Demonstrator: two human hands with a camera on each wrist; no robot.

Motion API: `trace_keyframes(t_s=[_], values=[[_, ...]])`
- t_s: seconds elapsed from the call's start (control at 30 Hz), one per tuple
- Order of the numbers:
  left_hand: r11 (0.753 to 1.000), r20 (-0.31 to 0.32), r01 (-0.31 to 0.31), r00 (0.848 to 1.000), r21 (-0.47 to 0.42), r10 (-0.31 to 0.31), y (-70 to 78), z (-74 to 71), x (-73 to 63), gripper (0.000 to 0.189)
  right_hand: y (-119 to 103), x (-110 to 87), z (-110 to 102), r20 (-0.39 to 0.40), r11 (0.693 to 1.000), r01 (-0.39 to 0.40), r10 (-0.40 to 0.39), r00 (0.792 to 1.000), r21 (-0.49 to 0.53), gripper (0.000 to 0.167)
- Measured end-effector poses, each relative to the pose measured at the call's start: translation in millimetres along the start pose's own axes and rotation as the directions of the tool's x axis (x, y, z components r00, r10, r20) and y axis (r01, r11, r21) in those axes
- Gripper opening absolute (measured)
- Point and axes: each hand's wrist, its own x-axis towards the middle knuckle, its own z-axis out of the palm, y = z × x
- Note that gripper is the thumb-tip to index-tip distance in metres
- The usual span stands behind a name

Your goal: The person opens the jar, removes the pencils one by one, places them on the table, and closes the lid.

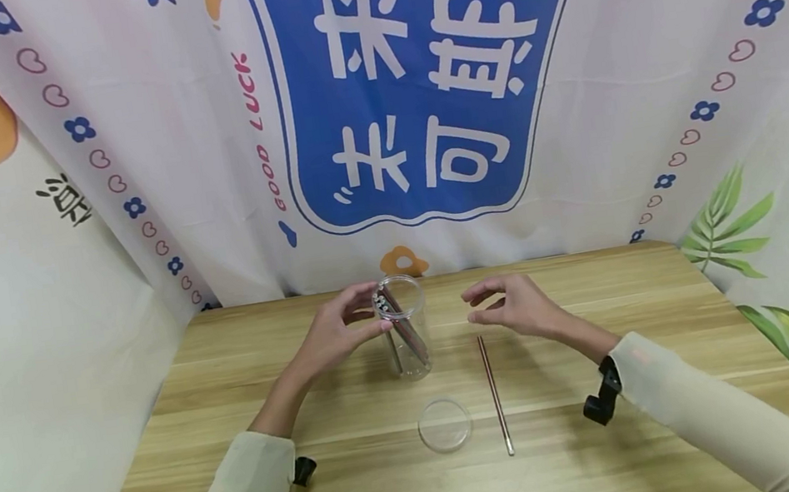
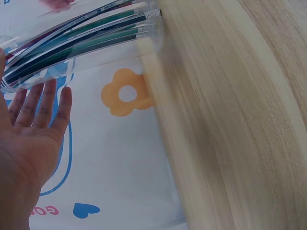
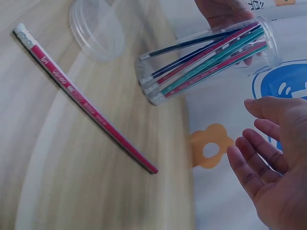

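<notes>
In the left wrist view, the frame edges cut off the jar (image 2: 105, 55) and the left hand (image 2: 36, 148). In the right wrist view, they crop the right hand (image 3: 288, 194) and lid (image 3: 98, 28); the loose pencil (image 3: 87, 103) bears lettering too blurred to read fully.

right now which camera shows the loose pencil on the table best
The right wrist view: the loose pencil appears whole and large there, its red side and pale lettering visible. The head view shows it whole, but small and thin, beside the clear lid. The left wrist view misses it, showing other pencils inside the jar.
</notes>
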Motion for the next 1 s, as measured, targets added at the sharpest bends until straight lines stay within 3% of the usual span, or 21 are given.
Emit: trace_keyframes(t_s=[0.33, 0.67, 1.0], values=[[1.000, -0.006, 0.000, 1.000, -0.016, 0.000, 0.6, 0.7, -0.3, 0.063, -21, 3.7, -7, 0.022, 0.998, 0.053, -0.054, 0.998, 0.045, 0.030], [1.000, 0.000, 0.005, 1.000, -0.028, -0.005, 1.4, 0.7, 0.0, 0.063, -44, 14.6, -13, 0.035, 0.985, 0.169, -0.170, 0.985, 0.028, 0.026], [1.000, 0.004, 0.006, 1.000, -0.026, -0.006, 0.1, 1.0, -0.2, 0.064, -62, 24.3, -10, 0.049, 0.936, 0.350, -0.349, 0.936, -0.027, 0.027]])
